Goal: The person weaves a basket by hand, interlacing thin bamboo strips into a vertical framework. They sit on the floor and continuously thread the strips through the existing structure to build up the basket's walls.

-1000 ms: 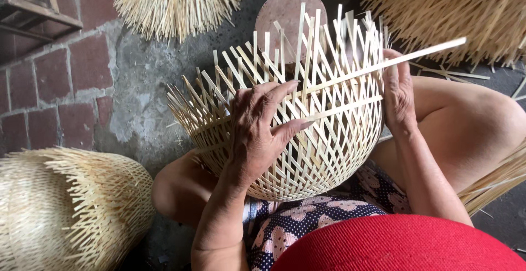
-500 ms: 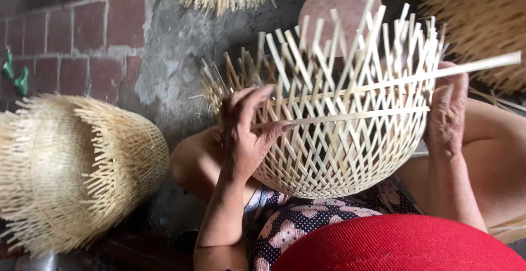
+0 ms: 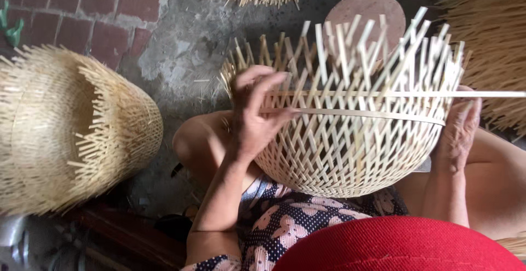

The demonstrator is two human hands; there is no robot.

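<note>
Half-woven bamboo basket [image 3: 350, 145] sits on the person's lap, rounded bottom toward the body, open mouth facing away. Lower body is closed in a tight diagonal lattice; the upper part is unfinished — loose upright strips [image 3: 350, 52] fan out bare above the weave, with no rim binding visible. Two horizontal strips cross the front: a flat band [image 3: 372, 115] lying along the top of the woven part, and a longer thin strip [image 3: 438, 93] above it that runs off the right edge of view. Left hand [image 3: 255, 117] has its fingers curled over the near ends of these strips, pinching them against the uprights. Right hand [image 3: 460, 131] lies flat on the basket's far side, fingers extended, steadying, grasping nothing. Judged roughly midway: body formed, rim band being laid in, ends untrimmed. Room — tight: another basket [image 3: 71, 134] close on the left, bundles of strips [image 3: 487, 46] at right and top, concrete floor [image 3: 186, 46] between.
</note>
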